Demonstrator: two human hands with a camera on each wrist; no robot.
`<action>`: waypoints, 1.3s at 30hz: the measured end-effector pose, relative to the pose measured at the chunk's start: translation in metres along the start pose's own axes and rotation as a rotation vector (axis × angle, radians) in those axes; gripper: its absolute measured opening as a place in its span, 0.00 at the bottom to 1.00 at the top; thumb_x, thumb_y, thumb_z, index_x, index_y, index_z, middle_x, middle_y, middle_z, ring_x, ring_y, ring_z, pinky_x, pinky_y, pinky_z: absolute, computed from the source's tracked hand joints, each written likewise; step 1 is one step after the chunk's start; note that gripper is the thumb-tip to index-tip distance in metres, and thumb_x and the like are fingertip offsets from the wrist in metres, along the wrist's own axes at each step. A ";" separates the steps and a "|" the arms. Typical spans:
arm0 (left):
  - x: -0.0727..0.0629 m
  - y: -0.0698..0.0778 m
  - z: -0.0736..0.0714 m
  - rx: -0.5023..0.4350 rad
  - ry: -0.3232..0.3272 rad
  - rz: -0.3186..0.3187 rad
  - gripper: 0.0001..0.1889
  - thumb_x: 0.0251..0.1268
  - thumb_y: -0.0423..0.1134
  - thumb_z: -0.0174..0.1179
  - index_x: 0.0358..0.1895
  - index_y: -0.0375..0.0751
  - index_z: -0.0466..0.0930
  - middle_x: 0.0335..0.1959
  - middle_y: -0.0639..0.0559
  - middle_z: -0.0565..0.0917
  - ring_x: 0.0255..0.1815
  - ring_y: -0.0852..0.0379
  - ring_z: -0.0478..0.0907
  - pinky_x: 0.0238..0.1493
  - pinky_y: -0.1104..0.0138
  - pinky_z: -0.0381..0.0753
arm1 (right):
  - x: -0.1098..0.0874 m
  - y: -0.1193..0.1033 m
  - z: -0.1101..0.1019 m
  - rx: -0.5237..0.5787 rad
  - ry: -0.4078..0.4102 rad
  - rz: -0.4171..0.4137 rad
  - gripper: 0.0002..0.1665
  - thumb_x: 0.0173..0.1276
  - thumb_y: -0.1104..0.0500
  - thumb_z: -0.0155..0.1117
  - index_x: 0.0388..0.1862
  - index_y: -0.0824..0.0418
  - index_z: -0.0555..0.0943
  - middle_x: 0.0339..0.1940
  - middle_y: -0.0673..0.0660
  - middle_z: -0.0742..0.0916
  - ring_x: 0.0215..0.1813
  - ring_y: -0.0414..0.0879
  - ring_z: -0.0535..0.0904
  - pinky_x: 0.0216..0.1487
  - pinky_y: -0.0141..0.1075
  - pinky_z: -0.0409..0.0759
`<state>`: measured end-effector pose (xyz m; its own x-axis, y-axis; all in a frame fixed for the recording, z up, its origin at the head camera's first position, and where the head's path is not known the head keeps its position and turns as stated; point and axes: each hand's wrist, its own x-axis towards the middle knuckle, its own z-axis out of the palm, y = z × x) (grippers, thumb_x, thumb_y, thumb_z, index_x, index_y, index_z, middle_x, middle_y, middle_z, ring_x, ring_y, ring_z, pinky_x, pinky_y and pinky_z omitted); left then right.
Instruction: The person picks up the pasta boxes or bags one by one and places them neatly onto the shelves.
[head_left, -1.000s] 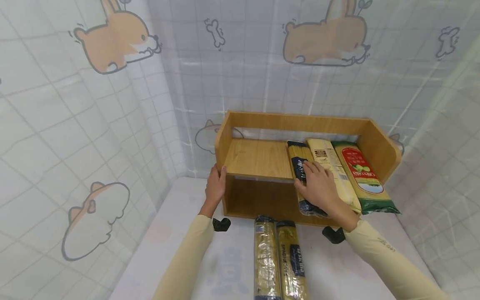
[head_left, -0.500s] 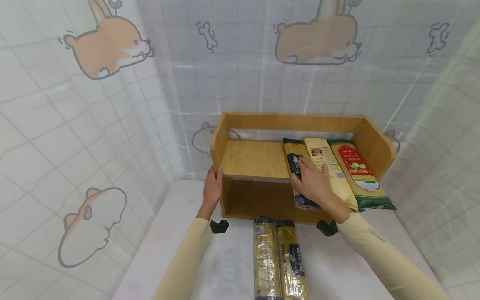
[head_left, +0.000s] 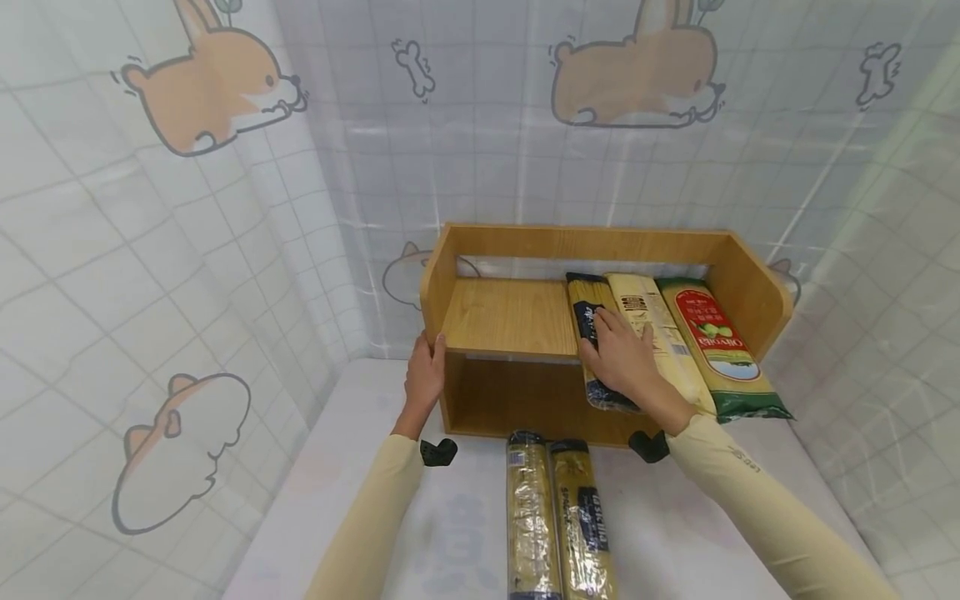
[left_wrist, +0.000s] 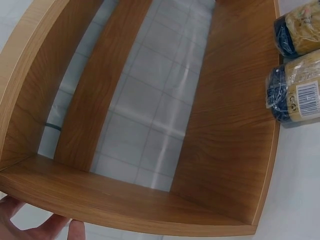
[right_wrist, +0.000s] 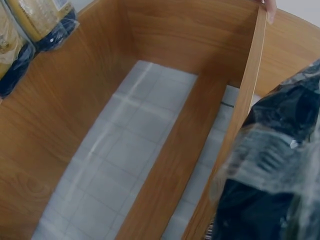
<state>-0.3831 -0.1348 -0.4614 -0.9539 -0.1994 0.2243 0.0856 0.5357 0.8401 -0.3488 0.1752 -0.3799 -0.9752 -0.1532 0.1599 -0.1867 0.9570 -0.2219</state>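
My left hand (head_left: 425,375) grips the left side panel of the wooden shelf (head_left: 510,312) at its front edge; fingertips show beside the panel in the left wrist view. My right hand (head_left: 626,358) rests on a spaghetti pack (head_left: 589,292) with dark blue ends, fingers extended. That pack lies on the upper board, its near end jutting over the front edge. Right of it lie a cream noodle pack (head_left: 686,367) and a green-ended pasta bag (head_left: 708,325) with a red label. The dark wrapped end (right_wrist: 265,165) of the spaghetti pack looms close in the right wrist view.
Two more spaghetti packs, a left one (head_left: 531,517) and a right one (head_left: 583,525), lie on the white table (head_left: 450,533) before the shelf. Below the upper board is an open lower compartment (head_left: 517,396). A patterned curtain (head_left: 480,150) hangs behind.
My right hand and the spaghetti pack under it have slid a little toward the back of the shelf. The left hand keeps its hold. The head view has shifted slightly.
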 end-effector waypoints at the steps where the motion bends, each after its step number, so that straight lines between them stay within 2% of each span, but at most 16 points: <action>1: 0.000 0.000 0.000 0.000 0.001 -0.002 0.31 0.84 0.57 0.37 0.74 0.37 0.64 0.67 0.35 0.76 0.67 0.33 0.76 0.64 0.36 0.73 | 0.001 0.000 0.000 -0.004 -0.001 -0.001 0.37 0.84 0.46 0.45 0.80 0.69 0.61 0.83 0.67 0.64 0.83 0.68 0.57 0.74 0.78 0.47; 12: -0.001 0.000 0.000 -0.001 0.001 -0.015 0.31 0.84 0.56 0.38 0.75 0.37 0.64 0.69 0.35 0.76 0.68 0.33 0.75 0.64 0.35 0.73 | 0.011 0.004 0.004 -0.008 -0.001 0.015 0.38 0.83 0.44 0.45 0.81 0.66 0.60 0.83 0.66 0.64 0.82 0.70 0.57 0.75 0.78 0.45; 18: -0.001 0.001 0.001 -0.005 0.000 -0.010 0.31 0.84 0.56 0.38 0.76 0.37 0.63 0.69 0.35 0.75 0.69 0.34 0.75 0.65 0.36 0.73 | 0.011 0.005 0.006 0.028 0.015 0.008 0.37 0.84 0.45 0.41 0.81 0.67 0.59 0.83 0.67 0.63 0.82 0.71 0.56 0.74 0.79 0.44; 21: -0.001 0.001 0.001 -0.009 -0.002 -0.010 0.31 0.84 0.56 0.38 0.76 0.38 0.63 0.69 0.35 0.75 0.69 0.34 0.75 0.65 0.36 0.73 | 0.010 0.006 0.007 0.085 0.042 0.000 0.36 0.85 0.46 0.40 0.80 0.68 0.61 0.82 0.69 0.64 0.82 0.72 0.55 0.73 0.80 0.42; 24: -0.002 0.001 0.001 -0.015 -0.002 -0.013 0.31 0.84 0.57 0.38 0.76 0.38 0.63 0.69 0.35 0.75 0.69 0.34 0.75 0.65 0.36 0.73 | 0.007 0.007 0.009 0.175 0.129 -0.024 0.30 0.84 0.51 0.43 0.75 0.67 0.69 0.79 0.69 0.70 0.80 0.72 0.60 0.72 0.81 0.42; 27: -0.001 0.000 0.001 -0.007 0.000 -0.011 0.31 0.84 0.57 0.38 0.76 0.38 0.63 0.69 0.35 0.75 0.69 0.33 0.75 0.65 0.36 0.73 | 0.002 0.009 0.012 0.273 0.261 -0.076 0.22 0.82 0.56 0.47 0.62 0.65 0.81 0.69 0.68 0.81 0.73 0.70 0.71 0.72 0.78 0.49; 30: -0.001 0.000 0.000 0.002 0.003 -0.012 0.31 0.84 0.57 0.37 0.76 0.38 0.63 0.69 0.35 0.75 0.69 0.34 0.75 0.64 0.36 0.73 | -0.005 0.007 0.014 0.322 0.371 -0.157 0.17 0.81 0.59 0.50 0.50 0.61 0.87 0.55 0.64 0.89 0.65 0.67 0.78 0.72 0.74 0.57; 34: 0.000 0.001 -0.001 -0.007 -0.002 -0.014 0.32 0.84 0.57 0.37 0.77 0.37 0.62 0.70 0.34 0.74 0.69 0.33 0.75 0.65 0.36 0.73 | -0.014 0.002 0.018 0.321 0.433 -0.266 0.14 0.79 0.60 0.55 0.43 0.61 0.89 0.43 0.61 0.92 0.56 0.61 0.82 0.69 0.64 0.68; 37: 0.000 0.001 0.000 -0.010 -0.008 -0.011 0.33 0.84 0.57 0.37 0.78 0.36 0.61 0.71 0.34 0.73 0.71 0.33 0.73 0.67 0.36 0.72 | -0.020 -0.001 0.021 0.282 0.461 -0.341 0.11 0.76 0.61 0.59 0.40 0.60 0.89 0.37 0.57 0.92 0.47 0.54 0.83 0.55 0.53 0.80; 39: -0.001 -0.001 0.000 -0.007 -0.010 -0.012 0.33 0.84 0.57 0.37 0.78 0.36 0.61 0.72 0.34 0.73 0.71 0.33 0.73 0.67 0.36 0.72 | -0.023 -0.003 0.024 0.233 0.490 -0.403 0.09 0.73 0.62 0.61 0.38 0.61 0.88 0.35 0.56 0.91 0.43 0.50 0.83 0.45 0.47 0.82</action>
<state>-0.3827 -0.1348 -0.4621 -0.9577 -0.1978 0.2091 0.0758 0.5275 0.8461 -0.3290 0.1698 -0.4060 -0.6674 -0.3056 0.6791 -0.5991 0.7620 -0.2459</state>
